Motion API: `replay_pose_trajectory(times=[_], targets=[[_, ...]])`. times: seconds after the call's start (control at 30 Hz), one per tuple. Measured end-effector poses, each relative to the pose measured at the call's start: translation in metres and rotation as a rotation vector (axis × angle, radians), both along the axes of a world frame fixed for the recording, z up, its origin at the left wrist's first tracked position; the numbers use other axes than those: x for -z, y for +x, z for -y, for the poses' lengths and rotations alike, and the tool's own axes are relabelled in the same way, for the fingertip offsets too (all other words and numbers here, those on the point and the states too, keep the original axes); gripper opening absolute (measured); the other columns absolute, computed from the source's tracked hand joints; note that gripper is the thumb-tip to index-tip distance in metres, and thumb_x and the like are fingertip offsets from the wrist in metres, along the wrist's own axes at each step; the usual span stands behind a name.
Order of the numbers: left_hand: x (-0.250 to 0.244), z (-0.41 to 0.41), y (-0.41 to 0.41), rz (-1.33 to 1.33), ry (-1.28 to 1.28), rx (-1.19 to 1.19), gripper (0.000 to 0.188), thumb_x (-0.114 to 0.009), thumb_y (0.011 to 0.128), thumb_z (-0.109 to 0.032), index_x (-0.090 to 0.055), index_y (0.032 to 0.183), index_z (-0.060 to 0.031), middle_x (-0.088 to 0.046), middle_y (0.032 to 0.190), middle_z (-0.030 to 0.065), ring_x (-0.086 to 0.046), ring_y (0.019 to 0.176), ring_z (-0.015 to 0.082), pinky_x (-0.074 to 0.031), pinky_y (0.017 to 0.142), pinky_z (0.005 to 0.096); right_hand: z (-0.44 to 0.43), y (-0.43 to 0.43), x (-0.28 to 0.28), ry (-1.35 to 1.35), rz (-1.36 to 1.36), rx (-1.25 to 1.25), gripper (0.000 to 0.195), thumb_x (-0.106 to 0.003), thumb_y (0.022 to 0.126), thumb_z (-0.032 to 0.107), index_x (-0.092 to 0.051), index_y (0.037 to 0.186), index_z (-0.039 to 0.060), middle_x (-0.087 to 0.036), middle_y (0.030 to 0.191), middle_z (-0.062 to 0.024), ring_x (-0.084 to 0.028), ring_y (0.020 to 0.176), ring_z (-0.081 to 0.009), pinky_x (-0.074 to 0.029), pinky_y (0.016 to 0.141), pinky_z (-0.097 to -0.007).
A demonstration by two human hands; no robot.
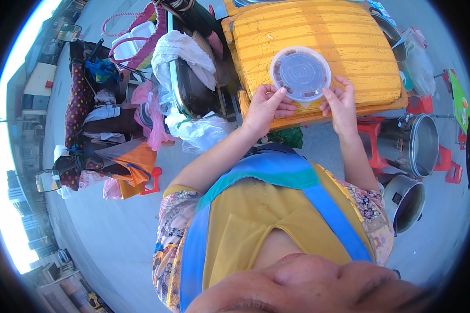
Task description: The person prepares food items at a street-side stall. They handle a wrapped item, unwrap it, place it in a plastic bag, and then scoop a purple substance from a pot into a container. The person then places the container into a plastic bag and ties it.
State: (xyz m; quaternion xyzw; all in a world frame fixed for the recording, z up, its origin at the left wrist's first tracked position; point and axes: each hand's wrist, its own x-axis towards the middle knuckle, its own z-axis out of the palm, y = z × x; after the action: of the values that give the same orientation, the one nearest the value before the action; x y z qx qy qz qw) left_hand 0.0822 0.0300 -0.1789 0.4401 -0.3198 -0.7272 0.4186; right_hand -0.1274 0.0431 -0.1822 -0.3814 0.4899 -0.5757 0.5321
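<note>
A round translucent plastic container (300, 74) with a clear ringed lid is in front of me, over the yellow tape-wrapped box (360, 51). Dark contents show faintly round its inner edge. My left hand (269, 103) has its thumb on the near-left rim, fingers curled below. At the near-right rim, my right hand (340, 102) grips in the same way with its thumb. A small lid tab points towards me between both hands. Whether the container's base touches the box cannot be seen.
Left of the box, a white towel (184, 54) drapes over a dark metal-rimmed case, beside white plastic bags (199, 131). A vehicle with mirrors (48, 180) stands farther left. At right are large metal pots (423, 144) (409, 205), red stools (370, 144) and a hanging clear bag (417, 68).
</note>
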Motion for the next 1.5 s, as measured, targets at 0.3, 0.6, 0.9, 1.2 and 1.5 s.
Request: replay_pose_trajectory(times=[0.3,0.6,0.9,1.2,1.5], targets=[[-0.023,-0.052,0.098,0.026,-0.154,0.630,0.055,-0.047,0.096,-0.047,-0.047,0.128,-0.0017,-0.056,0.117,0.0111,-0.055,0.106,0.0173,-0.046,0.092,0.0325,-0.062,0.122,-0.013,-0.691,-0.593,-0.238,0.018,-0.067,0.084,0.005,-0.059,0.100,0.0033,-0.057,0.080,-0.0070,-0.055,0.066,-0.0151,-0.044,0.057,-0.0269],[0.027,-0.151,0.332,0.293,-0.158,0.236,0.042,-0.056,0.095,-0.016,-0.046,0.133,-0.0018,-0.059,0.121,0.0119,-0.058,0.106,0.0163,-0.047,0.090,0.0315,-0.077,0.299,0.064,0.214,-0.286,-0.587,0.038,-0.056,0.094,0.036,-0.062,0.077,0.0021,-0.057,0.064,-0.0028,-0.052,0.055,-0.0106,-0.041,0.051,-0.0236],[0.055,-0.207,0.450,0.373,0.040,-0.075,0.037,-0.056,0.094,-0.015,-0.049,0.128,-0.0005,-0.062,0.116,0.0096,-0.059,0.101,0.0152,-0.047,0.088,0.0285,-0.070,0.355,0.100,0.271,-0.036,-0.165,0.027,-0.052,0.097,0.022,-0.061,0.085,0.0001,-0.065,0.077,-0.0059,-0.061,0.064,-0.0111,-0.047,0.055,-0.0228],[0.064,-0.166,0.440,0.356,-0.135,0.175,0.036,-0.059,0.093,-0.014,-0.052,0.126,-0.0015,-0.062,0.114,0.0083,-0.057,0.099,0.0127,-0.046,0.089,0.0270,-0.075,0.350,0.077,0.422,-0.113,-0.058,0.036,-0.060,0.091,0.041,-0.059,0.091,0.0048,-0.061,0.080,-0.0037,-0.060,0.068,-0.0113,-0.047,0.055,-0.0222],[0.058,-0.149,0.425,0.366,-0.235,0.354,0.036,-0.059,0.093,-0.013,-0.052,0.126,-0.0018,-0.062,0.113,0.0075,-0.057,0.097,0.0118,-0.047,0.087,0.0266,-0.085,0.362,0.099,0.339,0.164,0.058,0.022,-0.052,0.097,0.020,-0.058,0.099,-0.0012,-0.066,0.098,-0.0123,-0.064,0.076,-0.0162,-0.053,0.067,-0.0262]])
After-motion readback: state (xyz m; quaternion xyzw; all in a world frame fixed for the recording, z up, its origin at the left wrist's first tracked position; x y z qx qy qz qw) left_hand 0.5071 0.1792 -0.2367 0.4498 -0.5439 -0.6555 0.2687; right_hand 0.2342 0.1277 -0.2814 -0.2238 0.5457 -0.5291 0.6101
